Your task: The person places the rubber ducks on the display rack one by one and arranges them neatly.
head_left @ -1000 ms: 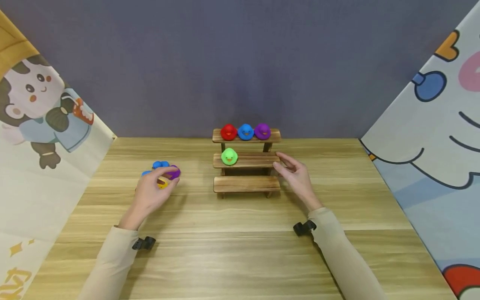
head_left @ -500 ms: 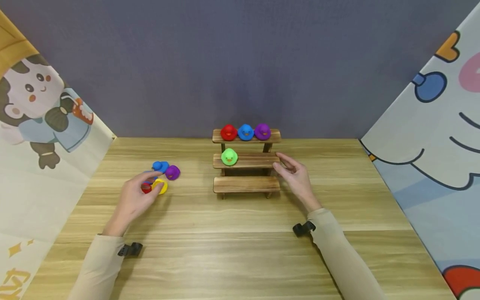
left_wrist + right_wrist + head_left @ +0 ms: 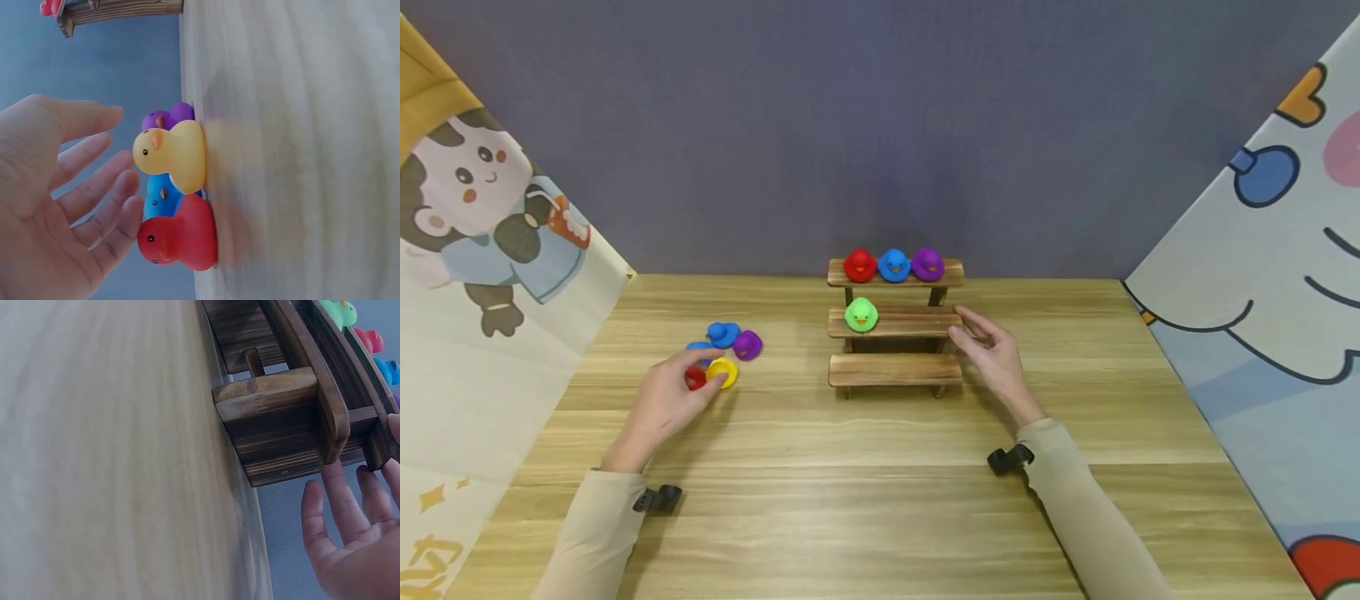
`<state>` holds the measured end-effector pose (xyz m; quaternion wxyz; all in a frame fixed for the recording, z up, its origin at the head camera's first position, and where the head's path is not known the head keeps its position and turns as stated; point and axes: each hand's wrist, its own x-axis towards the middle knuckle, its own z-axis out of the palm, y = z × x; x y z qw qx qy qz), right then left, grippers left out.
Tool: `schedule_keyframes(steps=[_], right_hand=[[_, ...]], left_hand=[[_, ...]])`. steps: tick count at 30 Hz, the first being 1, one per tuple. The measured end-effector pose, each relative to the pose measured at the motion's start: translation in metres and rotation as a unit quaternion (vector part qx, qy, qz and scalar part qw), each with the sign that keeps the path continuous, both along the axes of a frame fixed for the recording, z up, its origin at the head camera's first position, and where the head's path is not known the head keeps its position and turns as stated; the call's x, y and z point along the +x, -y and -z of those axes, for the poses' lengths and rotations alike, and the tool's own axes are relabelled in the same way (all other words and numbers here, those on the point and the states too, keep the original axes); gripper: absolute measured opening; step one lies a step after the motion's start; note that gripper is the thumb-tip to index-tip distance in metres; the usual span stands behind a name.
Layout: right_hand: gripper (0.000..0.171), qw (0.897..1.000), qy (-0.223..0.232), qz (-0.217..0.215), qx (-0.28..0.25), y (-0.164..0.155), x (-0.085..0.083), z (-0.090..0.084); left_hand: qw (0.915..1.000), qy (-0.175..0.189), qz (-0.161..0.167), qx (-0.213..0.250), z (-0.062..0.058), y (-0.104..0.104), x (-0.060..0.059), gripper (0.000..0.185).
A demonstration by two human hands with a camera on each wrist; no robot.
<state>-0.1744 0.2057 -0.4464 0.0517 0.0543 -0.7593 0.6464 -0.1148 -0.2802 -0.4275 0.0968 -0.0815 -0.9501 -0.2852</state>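
My left hand (image 3: 658,408) hovers over a group of rubber ducks at the left, thumb and fingers spread apart. A yellow rubber duck (image 3: 184,153) sits closest to the gap between thumb and fingers. Beside it stands a red duck (image 3: 187,234), near the little finger's tip. Behind these are a purple duck (image 3: 747,345) and two blue ducks, one of them (image 3: 723,335) at the back and the other partly hidden by the hand. My right hand (image 3: 997,362) holds the right end of the three-tier wooden stand (image 3: 895,371), thumb in front of the middle tier and index finger behind.
Red (image 3: 860,266), blue (image 3: 894,266) and purple (image 3: 928,265) ducks line the stand's top tier. A green duck (image 3: 861,315) sits at the middle tier's left end. A grey wall (image 3: 880,133) rises behind the wooden table (image 3: 850,517), with printed panels on both sides.
My left hand has shifted left and toward me, from near the purple duck to the yellow and red ducks, uncovering the purple one. The right hand stays at the stand.
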Motion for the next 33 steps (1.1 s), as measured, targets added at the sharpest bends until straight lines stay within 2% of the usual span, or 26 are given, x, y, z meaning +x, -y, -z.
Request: schedule_keyframes(steps=[6, 19, 33], right_hand=[[0.052, 1.000, 0.003, -0.001, 0.004, -0.0011, -0.0005, 0.0017], [0.052, 1.000, -0.004, -0.004, -0.017, 0.0002, -0.0016, 0.0037], [0.050, 1.000, -0.012, 0.000, -0.023, 0.0003, -0.0023, 0.0048]], left_hand=[[0.9993, 0.031, 0.010, -0.018, -0.0006, 0.0012, -0.0003, 0.043], [0.9970, 0.046, 0.022, -0.059, 0.0011, 0.0019, -0.0039, 0.047], [0.9982, 0.041, 0.018, -0.041, -0.0003, 0.0004, -0.0038, 0.043]])
